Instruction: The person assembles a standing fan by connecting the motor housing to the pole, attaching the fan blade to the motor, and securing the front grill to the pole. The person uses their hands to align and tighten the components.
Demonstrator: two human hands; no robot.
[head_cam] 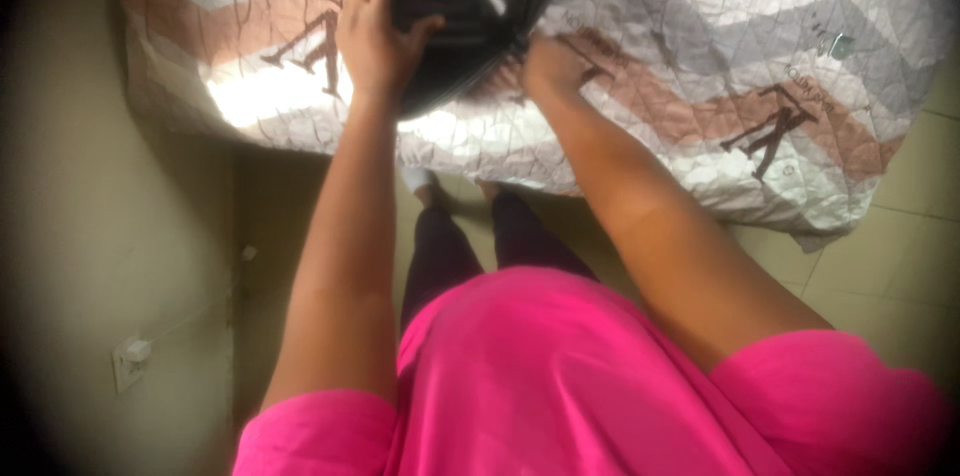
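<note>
Left hand (372, 31) gripped the dark garment (470, 6) w/ white stripes at its left edge: thumb on the near face, fingers up along the side. Right hand (548, 68) sat just below the garment's lower right, pressed to the quilt (700, 86); fingers tucked under the fabric, so couldn't tell if it was clamped on the cloth or just propping it. Garment was bunched and held up over the quilt, its lower edge touching or nearly touching it, top cut off by the frame.

Progress, as a judgement: early to mid. Garment was picked up and in hand, but not spread, flattened or folded; it looked like a rounded wad, no neat edges. Laying out and squaring looked still to do. Quilt itself lay spread on the bed, grey, white and brown bands, wrinkled. Pink top (560, 376) and dark leggings (450, 256) below; wall socket (130, 361) lower left.
</note>
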